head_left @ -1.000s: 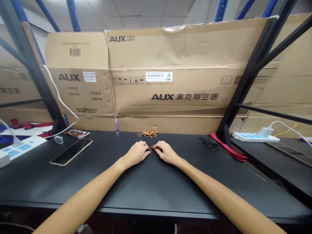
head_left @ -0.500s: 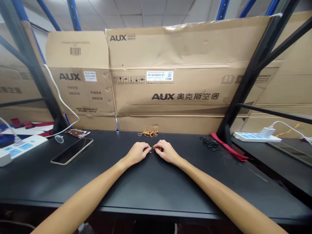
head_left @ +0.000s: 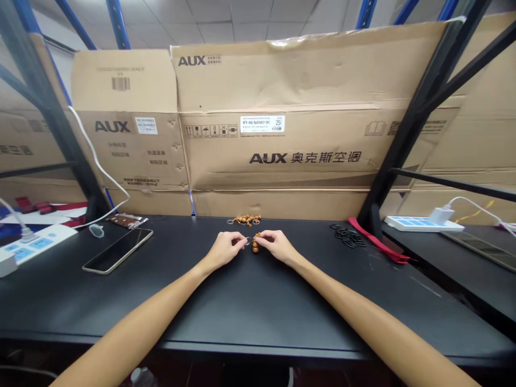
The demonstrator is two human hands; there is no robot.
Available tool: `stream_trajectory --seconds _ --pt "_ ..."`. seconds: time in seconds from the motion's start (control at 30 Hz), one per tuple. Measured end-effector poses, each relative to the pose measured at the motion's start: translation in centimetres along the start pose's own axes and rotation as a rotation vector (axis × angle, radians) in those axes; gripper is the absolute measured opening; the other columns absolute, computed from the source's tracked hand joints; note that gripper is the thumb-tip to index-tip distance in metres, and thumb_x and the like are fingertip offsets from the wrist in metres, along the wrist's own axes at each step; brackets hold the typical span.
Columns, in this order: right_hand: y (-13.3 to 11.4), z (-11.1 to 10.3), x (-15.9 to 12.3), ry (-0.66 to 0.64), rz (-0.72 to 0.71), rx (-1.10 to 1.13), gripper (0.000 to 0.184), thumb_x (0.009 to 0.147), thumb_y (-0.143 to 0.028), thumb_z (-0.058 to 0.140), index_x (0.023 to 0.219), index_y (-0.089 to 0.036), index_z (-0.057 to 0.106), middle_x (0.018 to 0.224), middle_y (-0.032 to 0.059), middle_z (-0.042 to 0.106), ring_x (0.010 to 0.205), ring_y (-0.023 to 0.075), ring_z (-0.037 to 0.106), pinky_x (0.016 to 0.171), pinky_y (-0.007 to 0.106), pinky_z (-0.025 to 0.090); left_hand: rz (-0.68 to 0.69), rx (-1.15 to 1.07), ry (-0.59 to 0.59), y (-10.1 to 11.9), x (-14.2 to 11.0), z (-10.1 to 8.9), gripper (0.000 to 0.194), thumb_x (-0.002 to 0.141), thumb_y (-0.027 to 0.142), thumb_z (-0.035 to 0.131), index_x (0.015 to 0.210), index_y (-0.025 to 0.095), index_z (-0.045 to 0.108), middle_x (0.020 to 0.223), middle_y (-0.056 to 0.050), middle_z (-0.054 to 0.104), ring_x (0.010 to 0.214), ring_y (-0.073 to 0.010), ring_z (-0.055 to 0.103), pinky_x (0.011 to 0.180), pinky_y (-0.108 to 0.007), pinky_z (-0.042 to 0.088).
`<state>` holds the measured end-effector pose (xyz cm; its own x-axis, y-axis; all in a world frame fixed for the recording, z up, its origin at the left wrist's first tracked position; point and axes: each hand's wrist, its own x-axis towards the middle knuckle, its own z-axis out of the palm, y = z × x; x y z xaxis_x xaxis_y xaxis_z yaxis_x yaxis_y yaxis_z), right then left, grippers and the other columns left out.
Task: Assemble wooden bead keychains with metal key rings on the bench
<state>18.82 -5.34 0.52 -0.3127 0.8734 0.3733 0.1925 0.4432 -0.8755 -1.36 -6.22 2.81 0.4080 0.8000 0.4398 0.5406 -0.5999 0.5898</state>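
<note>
On my feed, the left hand (head_left: 226, 250) pinches a small metal ring (head_left: 248, 241); the right hand (head_left: 277, 245) pinches a brown bead charm (head_left: 255, 243) just beside it.

**Left hand** (head_left: 226, 251): bare, back upward, resting over the black workbench (head_left: 355, 301) near its far edge; fingertips (head_left: 241, 237) pinched together, pointing right.

**Right hand** (head_left: 278, 247): bare, back upward, just beside the left hand; fingertips (head_left: 261, 234) pinched together, pointing left.

**Left forearm** (head_left: 137, 317), **right forearm** (head_left: 374, 317): bare, angled inward from the workbench's near edge, converging on the hands.
</note>
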Motion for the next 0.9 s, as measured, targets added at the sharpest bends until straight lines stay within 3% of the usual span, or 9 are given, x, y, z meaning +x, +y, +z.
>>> stream_trajectory --seconds 0.17,0.47,0.9 --pt "0.31 -0.18 0.21 -0.022 0.014 0.018 0.033 0.079 -0.046 0.060 0.074 -0.014 0.066 0.070 0.0013 0.065 0.066 0.0130 0.057 0.070 0.027 0.045 0.013 -0.002 0.001 0.03 -0.01 0.01 0.025 0.085 0.030 0.052 0.075 0.016 0.070 0.069 -0.001 0.070 0.062 -0.0131 0.060 0.064 -0.022 0.043" --pt "0.44 0.05 0.13 -0.131 0.034 0.146 0.030 0.078 -0.042 0.061 0.091 -0.015 0.064 0.080 0.0037 0.069 0.073 0.0153 0.063 0.078 0.032 0.049 0.019 -0.011 -0.027 -0.04 -0.12 0.10 0.026 0.084 0.033 0.052 0.077 0.015 0.070 0.072 -0.002 0.070 0.064 -0.0134 0.059 0.066 -0.023 0.043" --pt "-0.02 0.31 -0.11 -0.107 0.031 0.084 0.027 0.076 -0.039 0.061 0.088 -0.015 0.063 0.071 0.0019 0.067 0.063 0.0134 0.060 0.070 0.030 0.049 0.041 0.003 -0.123 -0.10 -0.39 0.20 0.025 0.085 0.034 0.053 0.081 0.016 0.071 0.070 -0.001 0.069 0.061 -0.0122 0.057 0.062 -0.021 0.041"
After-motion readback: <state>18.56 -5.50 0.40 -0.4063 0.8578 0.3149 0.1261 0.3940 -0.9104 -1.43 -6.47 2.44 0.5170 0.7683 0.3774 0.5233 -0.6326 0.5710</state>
